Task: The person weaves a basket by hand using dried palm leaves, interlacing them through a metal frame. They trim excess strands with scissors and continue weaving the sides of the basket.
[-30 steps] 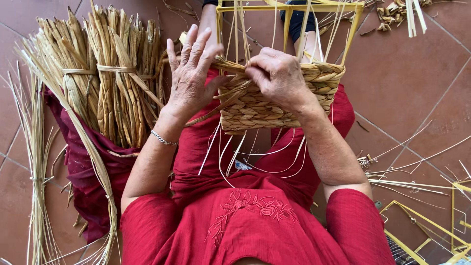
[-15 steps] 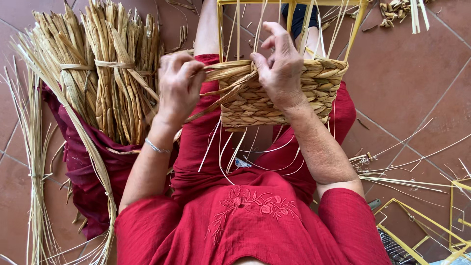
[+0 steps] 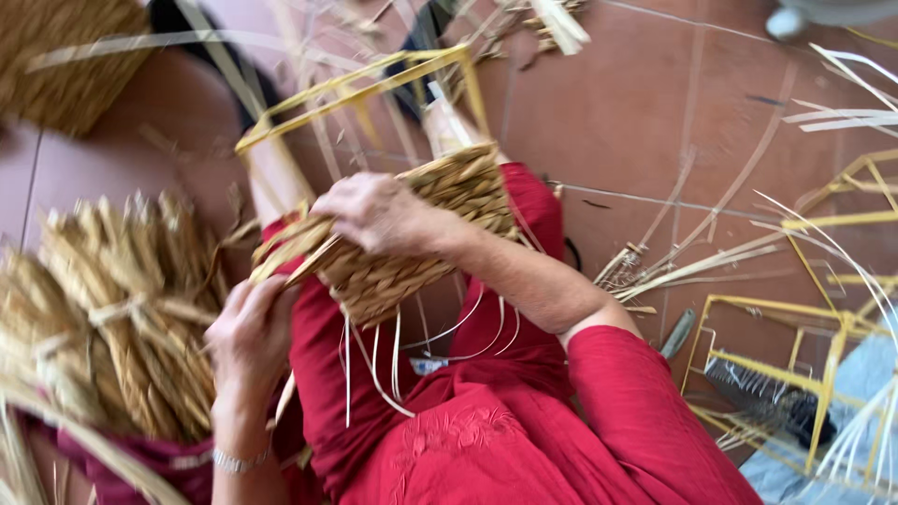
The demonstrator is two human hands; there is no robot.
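Note:
A half-woven straw basket [image 3: 440,234] on a yellow wire frame [image 3: 374,84] rests on my lap over a red dress. My right hand [image 3: 379,215] lies on the basket's woven rim, fingers curled on it. My left hand [image 3: 251,332] is lower left, beside the basket's corner, fingers bent around a pale straw strand [image 3: 290,271] that runs up to the weave. Loose pale strands [image 3: 374,365] hang from the basket's bottom.
Bundles of dried straw [image 3: 112,318] lie at my left on a dark red cloth. Bare yellow wire frames [image 3: 823,327] and loose strips are scattered on the red tiled floor [image 3: 655,122] at the right. Another woven piece [image 3: 65,47] sits top left.
The view has tilted and swung right. My left hand dropped from the basket's rim down to its left corner. My right hand stays on the rim.

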